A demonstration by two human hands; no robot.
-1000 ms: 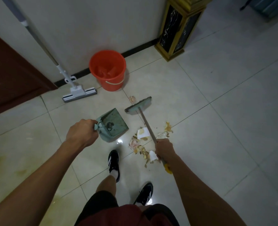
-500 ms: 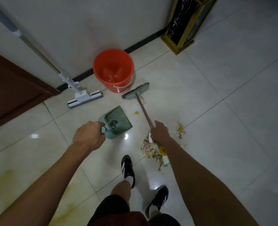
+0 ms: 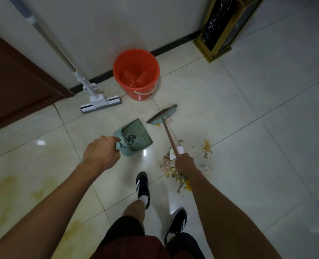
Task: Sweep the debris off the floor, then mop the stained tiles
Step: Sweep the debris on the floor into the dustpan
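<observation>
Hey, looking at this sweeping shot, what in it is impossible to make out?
All in the head view:
- Mop: the handle's top is cut off by the upper edge.
- Broom: its handle end is hidden behind the right hand.
- Dustpan: its handle is covered by the left hand; the dark bit inside is too small to identify.
- Debris: partly hidden by the right arm.
- Bucket: contents too blurred to tell.

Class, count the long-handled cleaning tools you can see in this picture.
2. The mop leans on the wall left of the orange bucket; the broom is gripped by the right hand.
</observation>
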